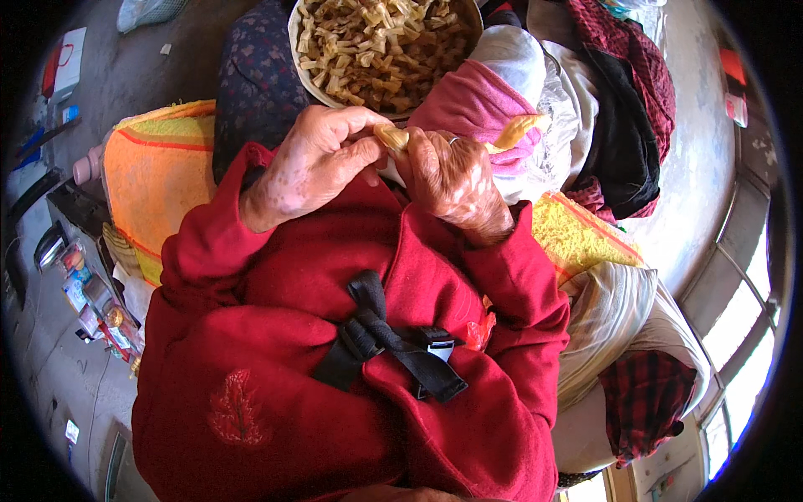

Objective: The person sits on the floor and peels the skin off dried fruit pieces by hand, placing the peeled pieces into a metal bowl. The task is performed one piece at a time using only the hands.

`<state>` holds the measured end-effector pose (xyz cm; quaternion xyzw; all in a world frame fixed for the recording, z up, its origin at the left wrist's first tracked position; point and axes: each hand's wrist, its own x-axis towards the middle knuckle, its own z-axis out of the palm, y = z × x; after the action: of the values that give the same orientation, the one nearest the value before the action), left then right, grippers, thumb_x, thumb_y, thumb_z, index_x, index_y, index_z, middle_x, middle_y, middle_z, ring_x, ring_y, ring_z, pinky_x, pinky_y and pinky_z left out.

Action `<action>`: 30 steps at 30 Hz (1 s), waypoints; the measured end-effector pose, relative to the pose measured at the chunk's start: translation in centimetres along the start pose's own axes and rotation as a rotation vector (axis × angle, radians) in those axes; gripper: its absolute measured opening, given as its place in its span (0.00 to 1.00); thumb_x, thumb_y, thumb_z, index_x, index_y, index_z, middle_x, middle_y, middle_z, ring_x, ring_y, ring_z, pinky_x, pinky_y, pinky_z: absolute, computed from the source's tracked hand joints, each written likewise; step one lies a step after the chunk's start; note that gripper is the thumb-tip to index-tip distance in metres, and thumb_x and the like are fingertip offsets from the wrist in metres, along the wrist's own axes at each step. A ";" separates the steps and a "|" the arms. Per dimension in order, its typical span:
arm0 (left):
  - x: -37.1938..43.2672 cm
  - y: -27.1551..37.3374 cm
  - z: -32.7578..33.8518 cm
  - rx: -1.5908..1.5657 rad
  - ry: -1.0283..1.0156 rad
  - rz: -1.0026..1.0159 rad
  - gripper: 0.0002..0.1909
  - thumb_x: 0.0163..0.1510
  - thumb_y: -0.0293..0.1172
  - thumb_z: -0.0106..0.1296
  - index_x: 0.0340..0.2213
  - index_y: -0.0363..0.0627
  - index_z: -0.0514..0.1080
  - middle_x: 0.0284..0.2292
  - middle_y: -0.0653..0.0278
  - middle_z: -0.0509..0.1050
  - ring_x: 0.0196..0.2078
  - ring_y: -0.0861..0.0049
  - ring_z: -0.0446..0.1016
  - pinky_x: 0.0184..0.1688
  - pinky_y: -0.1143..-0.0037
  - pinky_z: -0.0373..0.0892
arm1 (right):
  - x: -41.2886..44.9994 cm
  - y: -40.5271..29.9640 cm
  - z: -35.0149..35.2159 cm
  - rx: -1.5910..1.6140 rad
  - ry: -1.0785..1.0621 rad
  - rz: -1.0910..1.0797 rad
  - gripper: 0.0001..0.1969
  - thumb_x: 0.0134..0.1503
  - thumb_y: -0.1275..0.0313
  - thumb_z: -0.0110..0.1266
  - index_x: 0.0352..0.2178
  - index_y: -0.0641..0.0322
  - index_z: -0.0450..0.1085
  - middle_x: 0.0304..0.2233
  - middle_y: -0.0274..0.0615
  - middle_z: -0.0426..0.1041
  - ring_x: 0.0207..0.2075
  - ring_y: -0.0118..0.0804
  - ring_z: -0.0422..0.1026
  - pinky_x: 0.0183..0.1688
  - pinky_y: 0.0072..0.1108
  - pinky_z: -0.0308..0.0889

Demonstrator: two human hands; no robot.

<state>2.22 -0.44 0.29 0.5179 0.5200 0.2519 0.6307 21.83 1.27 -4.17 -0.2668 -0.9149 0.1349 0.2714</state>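
In front of my chest both hands are close together, pinching one small folded piece of dried, yellowish husk-like material point(393, 136). My left hand point(320, 160) grips its left end between thumb and fingers. My right hand point(453, 179), with a ring on one finger, is curled against its right end. A longer yellowish strip point(515, 132) sticks out beyond my right hand, over a pink cloth; whether that hand holds it cannot be told. Just past my hands stands a round bowl point(302, 74) heaped with many similar folded or knotted pieces point(389, 47).
An orange and yellow towel point(164, 176) lies at the left. At the right are a pink cloth point(467, 106), clear plastic point(552, 138), a black garment point(618, 138) and striped fabric point(608, 314). Packets and small items point(100, 301) lie on the floor at the far left.
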 end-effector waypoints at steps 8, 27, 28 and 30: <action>-0.3 0.0 -0.3 -0.100 -0.078 0.077 0.11 0.54 0.20 0.42 0.39 0.34 0.70 0.24 0.68 0.72 0.21 0.89 0.68 0.25 0.86 0.68 | 0.5 0.4 -0.2 0.289 0.094 0.048 0.19 0.47 0.66 0.60 0.34 0.68 0.63 0.16 0.40 0.65 0.13 0.38 0.66 0.14 0.26 0.60; -0.7 -0.5 -3.6 0.273 -0.196 0.165 0.14 0.51 0.24 0.48 0.41 0.37 0.66 0.22 0.61 0.71 0.25 0.77 0.71 0.31 0.77 0.67 | -0.4 0.9 -0.8 0.737 -0.120 0.299 0.10 0.50 0.76 0.55 0.33 0.74 0.67 0.24 0.56 0.71 0.22 0.50 0.72 0.20 0.31 0.66; -0.5 -0.7 -3.5 0.288 -0.191 0.215 0.13 0.52 0.26 0.48 0.40 0.36 0.67 0.23 0.61 0.71 0.26 0.77 0.71 0.31 0.77 0.67 | -0.4 0.9 -0.7 0.765 -0.098 0.300 0.11 0.50 0.77 0.55 0.34 0.74 0.67 0.23 0.56 0.71 0.22 0.50 0.72 0.20 0.30 0.66; -0.3 -1.2 -3.4 0.315 -0.186 0.318 0.12 0.54 0.30 0.48 0.38 0.34 0.68 0.23 0.61 0.71 0.27 0.76 0.71 0.32 0.77 0.67 | -0.4 1.1 -0.5 0.816 -0.088 0.308 0.12 0.50 0.77 0.56 0.35 0.75 0.67 0.21 0.56 0.71 0.21 0.50 0.72 0.20 0.30 0.65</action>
<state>-1.24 0.27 -0.43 0.7064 0.4043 0.2151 0.5398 22.85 1.95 -4.39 -0.2649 -0.7468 0.5355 0.2921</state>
